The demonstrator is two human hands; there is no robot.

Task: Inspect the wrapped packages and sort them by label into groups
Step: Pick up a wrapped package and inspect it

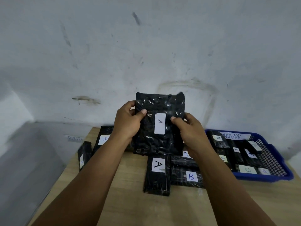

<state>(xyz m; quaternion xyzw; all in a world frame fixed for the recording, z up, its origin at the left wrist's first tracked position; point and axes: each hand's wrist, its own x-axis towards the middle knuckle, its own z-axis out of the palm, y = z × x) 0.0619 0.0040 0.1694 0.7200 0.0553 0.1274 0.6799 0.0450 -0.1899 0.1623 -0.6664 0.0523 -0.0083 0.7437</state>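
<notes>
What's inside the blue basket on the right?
The blue basket holds several black wrapped packages with white labels; some read A, others are unclear. How many lie underneath is hidden.

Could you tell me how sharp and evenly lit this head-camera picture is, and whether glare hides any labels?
Head view: the held package is sharp, its A label readable between the left hand and right hand; the wrap shows small glints only. The blue basket at the right edge is softer, some labels there unreadable. Wide-angle bending shows at the edges; light is dim and even.
</notes>
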